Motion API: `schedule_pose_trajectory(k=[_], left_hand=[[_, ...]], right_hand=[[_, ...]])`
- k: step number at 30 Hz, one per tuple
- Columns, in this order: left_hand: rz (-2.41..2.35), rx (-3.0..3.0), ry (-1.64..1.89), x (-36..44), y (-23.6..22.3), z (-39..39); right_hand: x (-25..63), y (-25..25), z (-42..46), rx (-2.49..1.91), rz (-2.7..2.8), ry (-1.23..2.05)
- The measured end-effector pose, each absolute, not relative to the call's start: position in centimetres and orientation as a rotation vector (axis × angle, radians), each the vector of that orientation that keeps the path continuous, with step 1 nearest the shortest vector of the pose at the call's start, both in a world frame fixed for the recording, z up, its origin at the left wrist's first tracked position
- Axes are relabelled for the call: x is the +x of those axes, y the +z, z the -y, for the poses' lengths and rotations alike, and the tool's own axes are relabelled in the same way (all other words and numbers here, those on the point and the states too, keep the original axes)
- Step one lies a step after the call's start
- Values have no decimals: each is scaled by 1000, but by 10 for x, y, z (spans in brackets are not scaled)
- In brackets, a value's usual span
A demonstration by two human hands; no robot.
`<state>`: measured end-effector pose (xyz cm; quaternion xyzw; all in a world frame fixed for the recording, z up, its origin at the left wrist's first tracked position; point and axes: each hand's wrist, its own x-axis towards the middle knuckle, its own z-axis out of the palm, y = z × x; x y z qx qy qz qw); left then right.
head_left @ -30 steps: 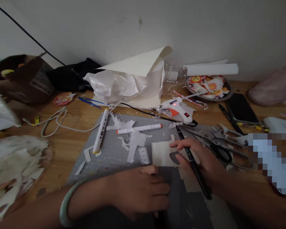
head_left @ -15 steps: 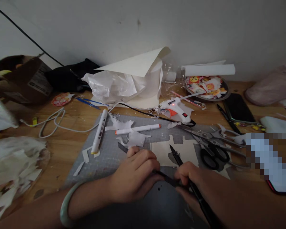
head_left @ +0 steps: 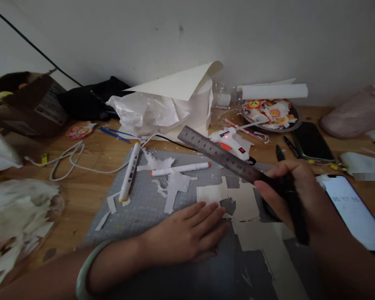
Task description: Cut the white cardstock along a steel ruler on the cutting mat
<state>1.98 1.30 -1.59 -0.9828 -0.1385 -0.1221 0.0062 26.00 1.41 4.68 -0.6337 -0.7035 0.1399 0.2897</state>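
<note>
Ruler [head_left: 225,157] looks stiff, thin metal; right hand [head_left: 295,196] clamps its lower-right end alongside a pen [head_left: 292,196], left hand [head_left: 187,233] flat, fingers together, mid-frame.

Ruler [head_left: 225,157]: dark grey metal with fine pale graduation marks. Pen [head_left: 292,200]: black. Cutting mat [head_left: 150,204]: grey with a faint grid. Cut paper [head_left: 237,200]: cream. Markers [head_left: 129,171]: white bodies, one yellow-tipped, one orange-tipped. Glue gun [head_left: 233,143]: white with orange trigger and a red light. Bench [head_left: 90,187]: light brown woodgrain. Bangle [head_left: 84,271]: pale green.
</note>
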Motion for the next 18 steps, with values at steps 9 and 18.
schedule_pose_trajectory(k=[9, 18], left_hand=[[474, -3147, -310, 19, -21, -14], [456, -3113, -394, 12, -20, -9]], right_hand=[[259, -2, -27, -1749, 1948, 440], [265, -3, -27, -1444, 2210, 250]])
